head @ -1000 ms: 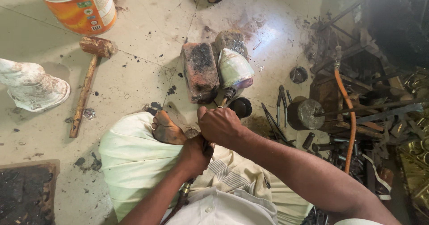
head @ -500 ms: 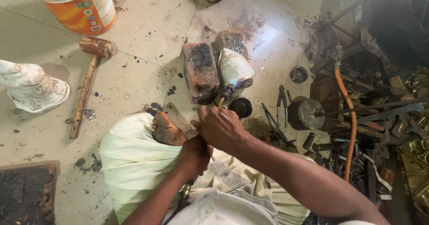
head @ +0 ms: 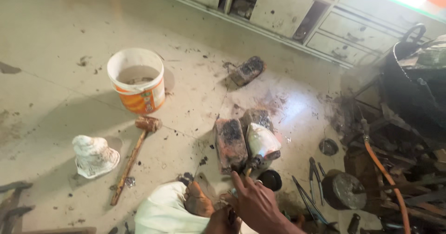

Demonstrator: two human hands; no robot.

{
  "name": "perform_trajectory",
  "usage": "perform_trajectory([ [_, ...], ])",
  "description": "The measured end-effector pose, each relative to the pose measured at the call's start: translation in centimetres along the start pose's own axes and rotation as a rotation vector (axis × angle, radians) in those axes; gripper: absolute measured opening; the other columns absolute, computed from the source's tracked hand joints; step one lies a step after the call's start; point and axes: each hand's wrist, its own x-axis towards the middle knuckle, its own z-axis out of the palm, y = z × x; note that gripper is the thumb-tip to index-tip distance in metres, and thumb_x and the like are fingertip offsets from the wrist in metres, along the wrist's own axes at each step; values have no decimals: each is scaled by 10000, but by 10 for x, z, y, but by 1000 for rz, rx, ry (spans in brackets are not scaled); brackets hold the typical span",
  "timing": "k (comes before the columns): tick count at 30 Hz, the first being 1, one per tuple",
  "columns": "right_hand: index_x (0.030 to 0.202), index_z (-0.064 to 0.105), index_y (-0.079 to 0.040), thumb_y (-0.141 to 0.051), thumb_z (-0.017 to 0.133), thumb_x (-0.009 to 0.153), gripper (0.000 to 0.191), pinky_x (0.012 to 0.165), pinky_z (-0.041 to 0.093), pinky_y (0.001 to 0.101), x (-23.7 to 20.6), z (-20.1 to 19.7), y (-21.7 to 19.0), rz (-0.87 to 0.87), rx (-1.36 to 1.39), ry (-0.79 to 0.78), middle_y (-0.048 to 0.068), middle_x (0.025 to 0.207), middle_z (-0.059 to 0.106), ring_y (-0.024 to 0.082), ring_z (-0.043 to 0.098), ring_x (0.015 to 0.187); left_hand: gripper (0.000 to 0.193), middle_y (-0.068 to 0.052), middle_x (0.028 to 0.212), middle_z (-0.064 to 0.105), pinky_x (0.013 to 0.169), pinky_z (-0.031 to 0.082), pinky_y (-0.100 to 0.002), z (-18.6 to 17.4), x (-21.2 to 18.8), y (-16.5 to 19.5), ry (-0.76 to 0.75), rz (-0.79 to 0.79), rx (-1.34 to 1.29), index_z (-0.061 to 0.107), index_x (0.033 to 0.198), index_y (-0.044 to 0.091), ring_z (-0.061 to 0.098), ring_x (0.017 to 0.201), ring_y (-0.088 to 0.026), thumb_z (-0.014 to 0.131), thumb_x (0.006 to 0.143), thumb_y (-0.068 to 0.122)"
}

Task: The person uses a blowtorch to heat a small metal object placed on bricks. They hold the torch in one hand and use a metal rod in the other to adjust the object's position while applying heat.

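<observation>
A white cone-shaped piece (head: 263, 141) lies on two scorched bricks (head: 230, 143), its dark neck pointing toward me. From that neck a thin rod (head: 248, 171) runs down into my right hand (head: 254, 201), whose fingers close around the rod's lower end. My left hand (head: 222, 224) sits just below and left of the right one, mostly hidden at the frame's bottom edge, and grips a dark tool handle (head: 231, 214). A bare foot (head: 197, 201) rests on white cloth (head: 162, 213) beside both hands.
An orange and white bucket (head: 137, 83) stands at the back left. A wooden mallet (head: 132, 157) and a white lump (head: 94, 156) lie left. Pliers (head: 314, 173), a round metal tin (head: 344, 191), an orange hose (head: 383, 173) and dark scrap crowd the right. Drawers (head: 297, 11) line the far wall.
The view has tilted up, so the whole bucket and the far drawers now show. Both hands stay by the rod below the white piece.
</observation>
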Motion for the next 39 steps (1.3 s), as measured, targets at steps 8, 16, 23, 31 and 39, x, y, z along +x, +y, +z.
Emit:
perform_trajectory([
  [8,1246,615,-172,-352,551,1003,309,818,549,493,-47,9,66,446,64,35,109,1082,676,349,683,964,193,-48,728,692,695,541,-280,11,-10,-4,-116,-351,-198,689,949,60,664,689,-110,767,830,190],
  [16,1140,642,-62,-394,645,977,370,1017,469,525,-89,92,142,394,39,-300,170,1056,655,317,691,1040,176,-46,697,689,645,542,-266,17,-7,-17,-214,-305,-212,681,978,41,659,639,-83,752,881,169],
  [23,1155,622,-47,-312,722,904,379,954,546,460,-84,93,132,459,159,-348,165,1029,656,325,686,1010,162,-11,686,649,574,516,-257,21,-6,-24,-242,-381,-318,676,983,25,603,597,-73,749,888,135],
  [31,1022,669,-118,-193,642,913,135,925,550,461,-82,94,145,532,207,-230,146,989,679,323,712,982,151,0,689,667,574,519,-253,18,-7,-23,-236,-365,-288,687,998,41,610,594,-64,745,904,144],
  [39,1176,608,-115,-242,703,842,369,919,593,440,-117,90,187,552,155,-103,103,984,746,278,754,1004,163,0,698,682,597,530,-252,17,-1,-21,-242,-402,-342,694,1016,44,624,610,-70,745,901,148],
])
